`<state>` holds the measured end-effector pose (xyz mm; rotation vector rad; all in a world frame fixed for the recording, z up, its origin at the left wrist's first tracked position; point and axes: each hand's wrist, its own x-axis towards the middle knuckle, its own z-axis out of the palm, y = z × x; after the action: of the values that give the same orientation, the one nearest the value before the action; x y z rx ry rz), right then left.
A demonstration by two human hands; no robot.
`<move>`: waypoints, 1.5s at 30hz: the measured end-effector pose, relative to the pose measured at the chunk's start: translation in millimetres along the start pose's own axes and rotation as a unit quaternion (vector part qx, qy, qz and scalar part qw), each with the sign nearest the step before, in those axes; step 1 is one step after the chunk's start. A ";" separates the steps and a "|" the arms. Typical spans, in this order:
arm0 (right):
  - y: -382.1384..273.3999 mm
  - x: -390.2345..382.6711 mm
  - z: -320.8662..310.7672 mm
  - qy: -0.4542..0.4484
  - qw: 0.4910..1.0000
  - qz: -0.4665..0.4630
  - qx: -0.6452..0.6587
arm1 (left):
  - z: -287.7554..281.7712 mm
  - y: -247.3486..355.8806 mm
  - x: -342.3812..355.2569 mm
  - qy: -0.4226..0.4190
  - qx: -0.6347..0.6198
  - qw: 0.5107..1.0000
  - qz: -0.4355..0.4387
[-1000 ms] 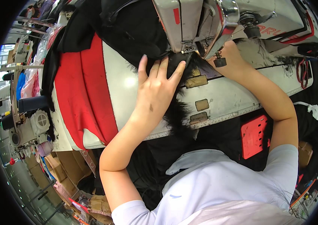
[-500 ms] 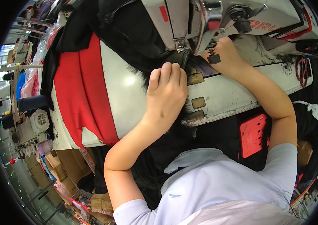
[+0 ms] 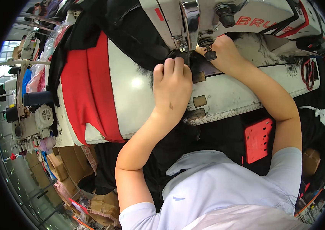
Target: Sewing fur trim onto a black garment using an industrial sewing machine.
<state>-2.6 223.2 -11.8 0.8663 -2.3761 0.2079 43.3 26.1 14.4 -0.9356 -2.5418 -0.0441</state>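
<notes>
My left hand [image 3: 173, 86] is closed, its fingers curled down on a piece of black furry fabric [image 3: 147, 53] just in front of the presser foot [image 3: 185, 53] of a white sewing machine [image 3: 166, 19]. The fabric runs from under that hand up to the far left. My right hand [image 3: 225, 55] lies to the right of the needle area, fingers bent in toward it. A black knob [image 3: 210, 55] covers part of those fingers, and what they hold is hidden.
A red cloth [image 3: 89, 88] drapes over the left of the white machine table [image 3: 131, 111]. A ruler strip [image 3: 223, 115] edges the table's front. Red-handled scissors [image 3: 308, 73] lie at right. A red slotted plate [image 3: 258, 140] rests on black cloth below. Cardboard boxes [image 3: 72, 165] stand lower left.
The view has shifted a little, so the machine head sits further left. My left hand and forearm have moved slightly right, and less fur shows beside that hand. My right hand stays by the needle.
</notes>
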 end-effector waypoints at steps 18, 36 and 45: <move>-1.5 0.3 -1.0 0.022 1.000 -0.003 0.001 | 15.0 -9.6 -9.8 0.052 -0.062 0.997 -0.018; -0.4 0.5 -2.0 0.006 1.000 -0.008 -0.016 | 13.6 -37.0 3.5 0.121 -0.053 0.987 0.092; -24.0 -7.5 -20.4 0.011 0.997 -0.058 -0.053 | 3.3 -82.3 22.2 -0.004 -0.276 0.961 0.016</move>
<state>26.9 215.5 -1.0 0.9429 -2.2859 0.0451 -24.5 -23.3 29.9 -1.1705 -2.5623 -0.7755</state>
